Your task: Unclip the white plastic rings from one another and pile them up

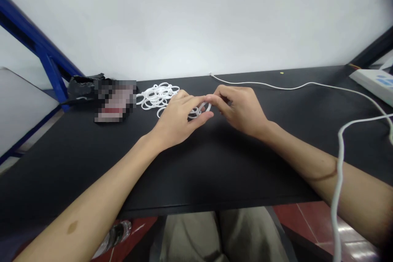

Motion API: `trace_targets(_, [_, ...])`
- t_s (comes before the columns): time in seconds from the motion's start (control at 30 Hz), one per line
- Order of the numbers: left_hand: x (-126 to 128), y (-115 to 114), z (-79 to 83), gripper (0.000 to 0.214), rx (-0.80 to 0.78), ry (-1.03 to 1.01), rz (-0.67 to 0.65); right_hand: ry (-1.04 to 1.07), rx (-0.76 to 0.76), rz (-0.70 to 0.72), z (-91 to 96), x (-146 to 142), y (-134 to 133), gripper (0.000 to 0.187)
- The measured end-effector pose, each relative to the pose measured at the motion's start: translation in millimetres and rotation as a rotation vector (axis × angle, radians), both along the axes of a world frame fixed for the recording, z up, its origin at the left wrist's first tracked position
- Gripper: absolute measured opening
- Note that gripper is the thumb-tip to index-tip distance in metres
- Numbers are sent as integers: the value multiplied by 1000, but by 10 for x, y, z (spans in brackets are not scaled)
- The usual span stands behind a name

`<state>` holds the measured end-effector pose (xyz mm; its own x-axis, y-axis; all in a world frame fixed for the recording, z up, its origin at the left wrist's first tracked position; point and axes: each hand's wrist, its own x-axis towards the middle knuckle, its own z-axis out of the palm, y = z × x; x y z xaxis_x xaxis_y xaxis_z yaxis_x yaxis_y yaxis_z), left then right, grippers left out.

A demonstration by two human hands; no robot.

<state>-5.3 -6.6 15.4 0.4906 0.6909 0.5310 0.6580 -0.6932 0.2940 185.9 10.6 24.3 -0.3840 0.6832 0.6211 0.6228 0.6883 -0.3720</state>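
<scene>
A thin white plastic ring [199,109] is held over the black table between my two hands. My left hand [176,118] is closed on it, thumb below and fingers above, covering part of it. My right hand [242,108] meets the left fingertips, its thumb and index finger pinched at the ring's upper edge. Whether the right fingers grip this ring or another small piece is hidden. Just behind my left hand lies a loose pile of similar white rings [156,97], some with small loops.
A black plastic bag [84,88] and a pixelated flat object [116,100] lie on the table [221,172] at left. A white cable [273,86] runs along the back to the right; another cable [338,172] hangs across my right forearm. A white box [376,84] stands at far right.
</scene>
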Motion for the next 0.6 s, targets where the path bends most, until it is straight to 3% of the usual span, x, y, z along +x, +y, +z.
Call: trace_targets(0.6, [-8,12,-37,29,14,38,22,27,-42,55,-36,19,27,43])
